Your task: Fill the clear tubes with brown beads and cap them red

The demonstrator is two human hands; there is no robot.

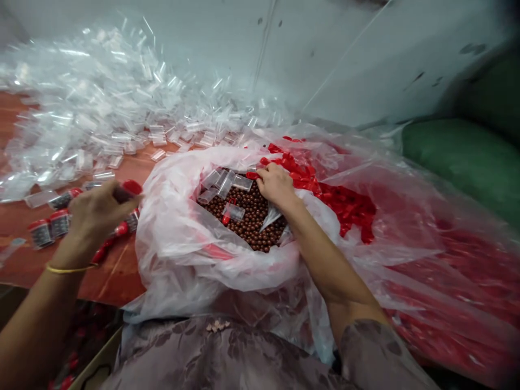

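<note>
My left hand (94,212) is closed around a small container, whose red cap (132,187) shows past the fingers; the rest of it is hidden and blurred. My right hand (277,185) pinches a small red plastic cap (252,175) over the far rim of an open plastic bag (170,227). Inside the bag lie many small brown balls (247,216). Several clear plastic tubes (226,184) rest on them, along with a red piece (226,219) beside one tube. A clear pointed scoop-like piece (271,218) stands in the balls below my right wrist.
Filled, red-capped containers (41,233) lie on the reddish table (117,276) at left. A large heap of clear tubes (101,92) spreads along the wall. Right of the bag, red caps (345,206) lie in another clear bag. A green bulky object (459,157) sits far right.
</note>
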